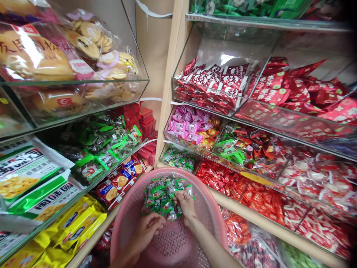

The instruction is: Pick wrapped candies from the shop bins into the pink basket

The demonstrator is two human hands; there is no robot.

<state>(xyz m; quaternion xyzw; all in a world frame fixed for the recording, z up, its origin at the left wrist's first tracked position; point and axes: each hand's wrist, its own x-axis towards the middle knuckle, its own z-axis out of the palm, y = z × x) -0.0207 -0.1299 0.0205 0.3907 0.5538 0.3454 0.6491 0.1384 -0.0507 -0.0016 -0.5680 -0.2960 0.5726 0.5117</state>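
A pink plastic basket (122,208) with a perforated wall and bottom is in front of me. Inside it, toward the far side, lies a heap of small green-and-clear candy packets (161,191). The fingers of my right hand (186,205) are bent in a pinch on a packet at the heap's right side. My left hand (150,225) is at the near left edge of the heap, palm turned inward. Its fingers are loosely curled and apart, with nothing visible in them.
Clear-fronted shelves stand on both sides. On the left are bagged pastries (36,52), green snack packets (92,167) and yellow packs (75,227). On the right are red packets (217,82), purple candies (186,123) and red candies (223,176). A wooden post (167,85) rises behind the basket.
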